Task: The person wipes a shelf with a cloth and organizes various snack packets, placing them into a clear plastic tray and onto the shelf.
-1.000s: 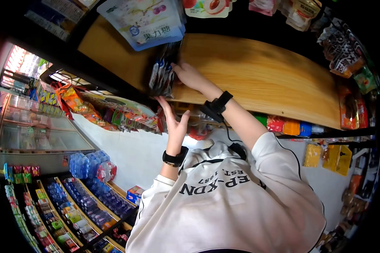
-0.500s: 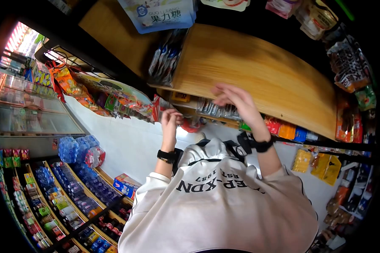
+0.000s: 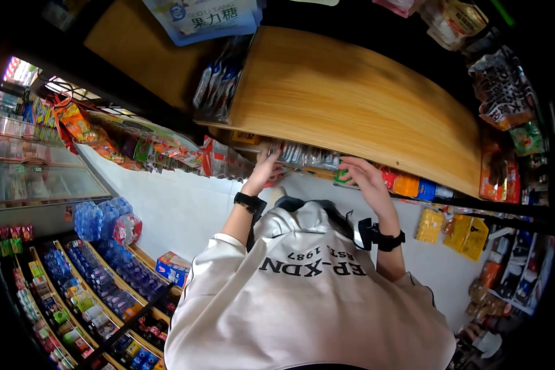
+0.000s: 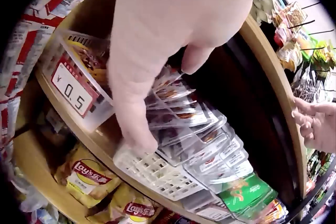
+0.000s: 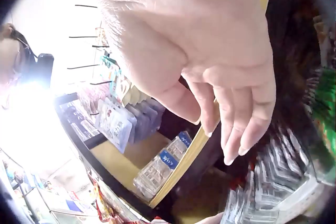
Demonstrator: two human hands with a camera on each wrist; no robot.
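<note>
Head view alone shows the wooden shelf's (image 3: 351,105) length, its front edge near the right hand (image 5: 205,56), fingers free, loosely bent. Below, the left hand's (image 4: 163,27) thumb and finger spread at a white basket (image 4: 157,174); dark space lies behind its clear packets (image 4: 210,155).

In the right wrist view, the left side is washed out by white glare and the bare right hand (image 5: 205,61) is brightly lit; the head view is bowed, blackened around its edges.
</note>
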